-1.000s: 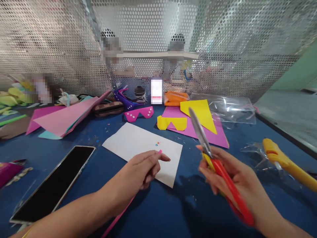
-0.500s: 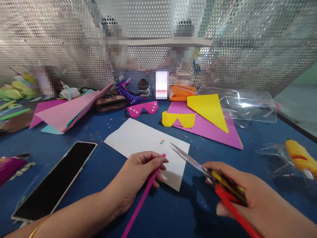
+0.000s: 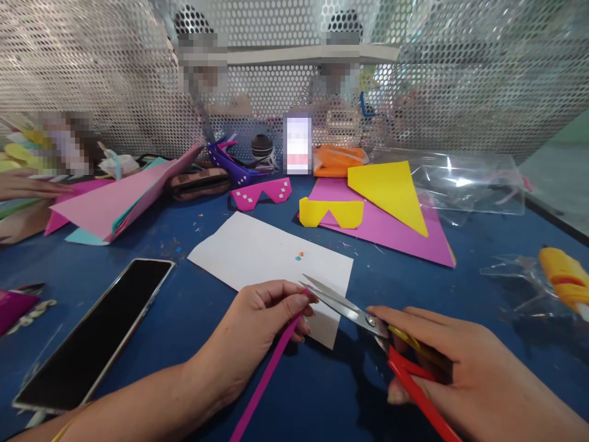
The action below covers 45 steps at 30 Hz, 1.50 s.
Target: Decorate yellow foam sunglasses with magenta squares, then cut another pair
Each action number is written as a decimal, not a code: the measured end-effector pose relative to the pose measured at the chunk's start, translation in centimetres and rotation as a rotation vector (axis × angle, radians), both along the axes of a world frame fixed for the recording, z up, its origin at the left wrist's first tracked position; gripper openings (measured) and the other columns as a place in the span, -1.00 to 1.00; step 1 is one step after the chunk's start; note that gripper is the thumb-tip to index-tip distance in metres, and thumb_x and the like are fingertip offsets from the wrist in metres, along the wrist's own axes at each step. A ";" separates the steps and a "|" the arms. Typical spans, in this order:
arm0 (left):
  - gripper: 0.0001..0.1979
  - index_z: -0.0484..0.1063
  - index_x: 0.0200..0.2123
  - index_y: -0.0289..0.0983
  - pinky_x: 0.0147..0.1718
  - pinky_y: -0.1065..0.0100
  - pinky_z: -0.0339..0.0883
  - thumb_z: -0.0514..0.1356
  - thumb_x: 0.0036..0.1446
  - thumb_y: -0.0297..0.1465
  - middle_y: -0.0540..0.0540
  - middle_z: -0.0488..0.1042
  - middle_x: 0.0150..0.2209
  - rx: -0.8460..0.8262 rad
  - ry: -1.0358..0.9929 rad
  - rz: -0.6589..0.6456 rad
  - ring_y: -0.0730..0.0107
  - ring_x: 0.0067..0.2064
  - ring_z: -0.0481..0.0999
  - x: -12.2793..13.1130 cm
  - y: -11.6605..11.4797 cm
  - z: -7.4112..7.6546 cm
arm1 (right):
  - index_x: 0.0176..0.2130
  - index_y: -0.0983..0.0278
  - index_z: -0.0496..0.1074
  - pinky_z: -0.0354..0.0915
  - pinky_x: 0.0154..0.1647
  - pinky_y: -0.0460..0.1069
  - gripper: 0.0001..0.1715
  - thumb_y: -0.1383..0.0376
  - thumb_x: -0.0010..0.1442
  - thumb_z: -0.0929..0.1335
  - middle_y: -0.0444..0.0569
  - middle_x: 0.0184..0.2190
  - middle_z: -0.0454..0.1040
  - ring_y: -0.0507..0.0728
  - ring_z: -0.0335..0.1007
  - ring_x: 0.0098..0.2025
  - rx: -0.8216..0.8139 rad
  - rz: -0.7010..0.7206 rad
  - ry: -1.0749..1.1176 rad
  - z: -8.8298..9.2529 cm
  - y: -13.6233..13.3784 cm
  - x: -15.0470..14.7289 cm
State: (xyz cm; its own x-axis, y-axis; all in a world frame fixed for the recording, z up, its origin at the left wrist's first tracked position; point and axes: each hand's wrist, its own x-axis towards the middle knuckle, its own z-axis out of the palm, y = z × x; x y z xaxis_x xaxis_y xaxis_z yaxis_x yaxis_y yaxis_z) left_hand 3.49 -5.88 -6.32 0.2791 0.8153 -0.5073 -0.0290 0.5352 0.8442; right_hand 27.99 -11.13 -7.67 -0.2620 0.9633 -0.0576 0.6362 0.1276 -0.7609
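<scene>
My left hand (image 3: 262, 319) pinches the top end of a long pink paper strip (image 3: 264, 383) over the near corner of a white sheet of paper (image 3: 257, 252). My right hand (image 3: 455, 362) grips scissors (image 3: 354, 310) with red and yellow handles. Their blades are slightly apart, and the tips reach the strip's end right at my left fingertips. A few tiny coloured paper bits (image 3: 299, 256) lie on the white sheet.
A black phone (image 3: 92, 334) lies at the left on the blue table (image 3: 184, 294). Pink paper glasses (image 3: 261, 193), yellow paper glasses (image 3: 330, 212), pink and yellow sheets (image 3: 391, 215), plastic bags (image 3: 464, 178) and a yellow tool (image 3: 564, 279) lie around. Behind a perforated screen (image 3: 92, 67) sit other people.
The scissors swung down from pointing upward to level, and their tips came left to the strip's end. My left hand shifted slightly, still pinching the strip.
</scene>
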 end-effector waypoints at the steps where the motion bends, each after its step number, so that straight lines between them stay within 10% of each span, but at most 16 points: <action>1: -0.82 0.57 -0.38 -0.28 -0.45 0.50 0.29 0.33 0.06 -0.27 0.04 0.48 -0.53 0.000 0.005 0.003 0.55 -0.49 0.40 0.1 0.0 0.2 | 0.12 -0.02 0.48 0.50 -0.45 -0.11 -0.30 0.32 -0.03 0.51 -0.17 -0.40 0.55 0.07 0.52 -0.47 -0.027 0.007 -0.002 0.1 0.0 0.0; 45: -0.82 0.55 -0.49 -0.27 -0.48 0.53 0.26 0.30 0.05 -0.29 0.03 0.49 -0.56 -0.024 0.126 -0.021 0.55 -0.52 0.39 0.2 0.1 0.3 | 0.14 0.00 0.44 0.43 -0.42 -0.16 -0.42 0.09 0.13 0.46 -0.23 -0.41 0.53 0.00 0.49 -0.44 -0.081 0.144 -0.100 0.9 0.0 0.2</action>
